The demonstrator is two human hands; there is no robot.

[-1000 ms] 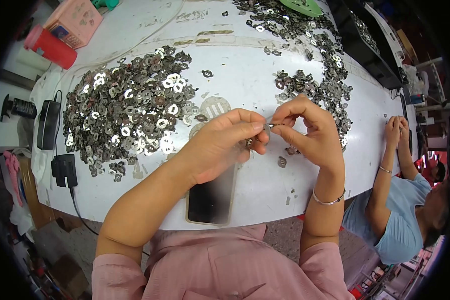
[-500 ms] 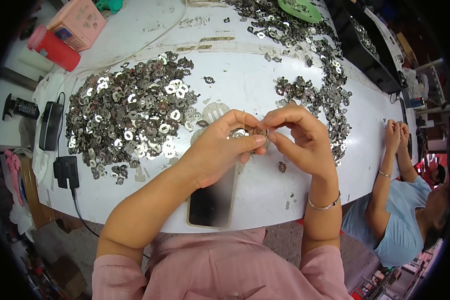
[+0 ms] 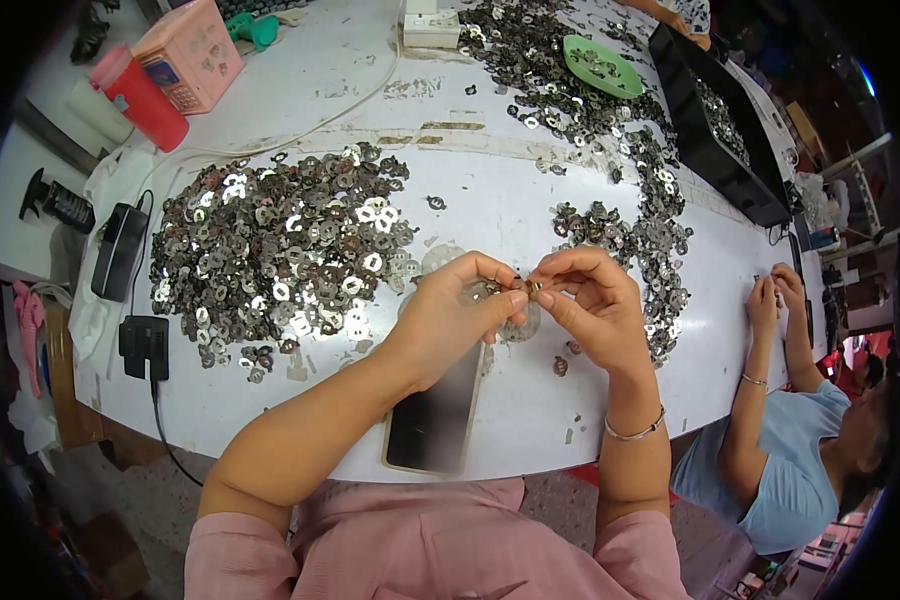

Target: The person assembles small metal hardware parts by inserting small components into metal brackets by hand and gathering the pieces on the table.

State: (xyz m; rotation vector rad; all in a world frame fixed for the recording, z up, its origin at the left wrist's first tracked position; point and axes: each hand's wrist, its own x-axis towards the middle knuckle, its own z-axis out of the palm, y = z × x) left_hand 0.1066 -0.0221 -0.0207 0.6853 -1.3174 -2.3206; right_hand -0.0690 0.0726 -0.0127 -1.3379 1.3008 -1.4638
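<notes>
A: What lies at the left of the table (image 3: pixel 490 200)?
B: A wide heap of metal rings (image 3: pixel 280 250), beside a black adapter (image 3: pixel 118 250).
A: State the hands.
B: Left hand (image 3: pixel 450 315) and right hand (image 3: pixel 590 305) meet above a dark phone (image 3: pixel 432 415). Fingers of both pinch one small metal part (image 3: pixel 530 288) between them.
A: Further right?
B: A second heap (image 3: pixel 640 250); another person's hands (image 3: pixel 778 295).

Silvery metal rings (image 3: pixel 280 250), white table (image 3: pixel 490 200)
</notes>
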